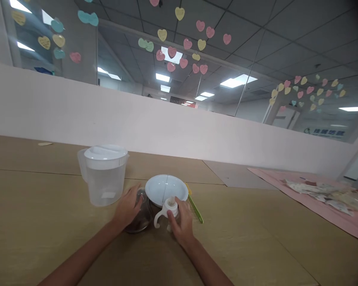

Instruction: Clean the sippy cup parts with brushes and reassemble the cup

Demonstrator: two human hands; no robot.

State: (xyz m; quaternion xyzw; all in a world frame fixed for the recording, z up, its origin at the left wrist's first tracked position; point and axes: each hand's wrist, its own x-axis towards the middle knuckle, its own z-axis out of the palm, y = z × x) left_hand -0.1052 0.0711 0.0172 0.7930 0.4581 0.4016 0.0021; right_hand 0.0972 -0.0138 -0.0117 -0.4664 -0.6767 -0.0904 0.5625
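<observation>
From where I stand, both forearms of the person reach forward over the table, coming closer together at the hands. The left hand (127, 208) lies with bent fingers against the left side of a dark, see-through, rounded vessel (144, 218); whether it grips firmly, I cannot tell. The right hand (183, 223) is closed on a white plastic neck piece with a curved handle (169, 205), its thumb on the near side. This piece is just beside the vessel, to its right. Behind them stands a shallow white oval bowl (159, 186), with a thin green stick (196, 209) at its right. Left of the left hand stands a translucent plastic pitcher with white lid (105, 180).
</observation>
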